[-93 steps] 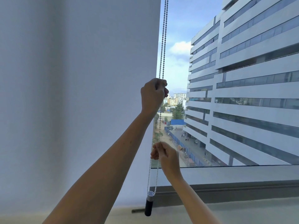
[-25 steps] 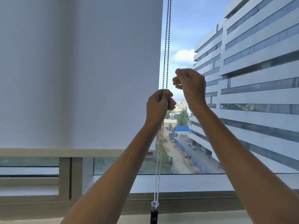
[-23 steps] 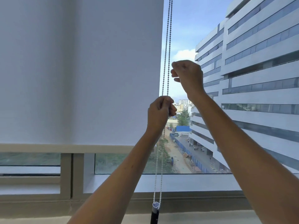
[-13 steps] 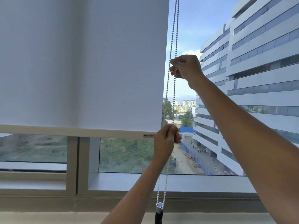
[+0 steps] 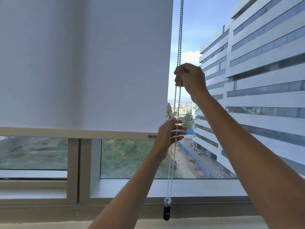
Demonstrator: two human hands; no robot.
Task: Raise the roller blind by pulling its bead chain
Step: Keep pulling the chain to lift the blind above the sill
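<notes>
Looking fwd/down from the head view: roller blind (image 5: 85, 63) hangs at left, partly raised, its bottom rail (image 5: 74, 133) sitting above the lower window frame (image 5: 73, 169) w/ glass exposed below. Bead chain (image 5: 179, 38) runs as a double strand just beside the blind's right edge, top of frame down to a dark weight (image 5: 166, 212) near the sill.

Right hand (image 5: 189, 78) is up high, closed in a fist on the chain; which of the two strands it pinches can't be told. Left hand (image 5: 170, 138) is lower, at rail level, fingers spread loose w/ the strands passing across them; looks like no firm grip. Slightly blurred, so approx.

Handling, as judged: chain is light, fully limp, no stiffness; only tension carries force. Beads are small and smooth, so they resist slip along the strand but are prone to roll out of a loose pinch. Take hold of one strand only, thumb vs. side of index finger, above chest-level reach, and pull straight down; gripping both strands would likely lock the loop. Blind fabric looks thin and flat; don't tug it direct.

Writing: small label (image 5: 152, 136) at the rail's right end shows a logo and letters reading approx. "asia", the rest hidden behind the left hand. Mark on the weight is too small to read.
</notes>
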